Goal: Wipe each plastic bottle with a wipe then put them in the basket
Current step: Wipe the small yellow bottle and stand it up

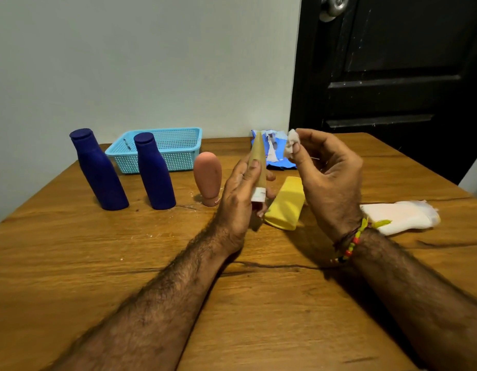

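Our forearms cross the wooden worktop [71, 263]. Our left hand [238, 199] has its grip closed round a tan tube [258, 167], held upright above the worktop. Our right hand [331, 178] pinches a crumpled white wipe [291, 145] just beside the tube's tip. Two blue bottles [98, 172], a pink bottle [208, 178] and a yellow bottle [285, 204] wait near the light-blue basket [165, 153].

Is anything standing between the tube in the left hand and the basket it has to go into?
Partly. The nearer blue bottle stands in front of the basket and the pink bottle stands beside it, both toward the tan tube in the left hand. Lifting over clears them.
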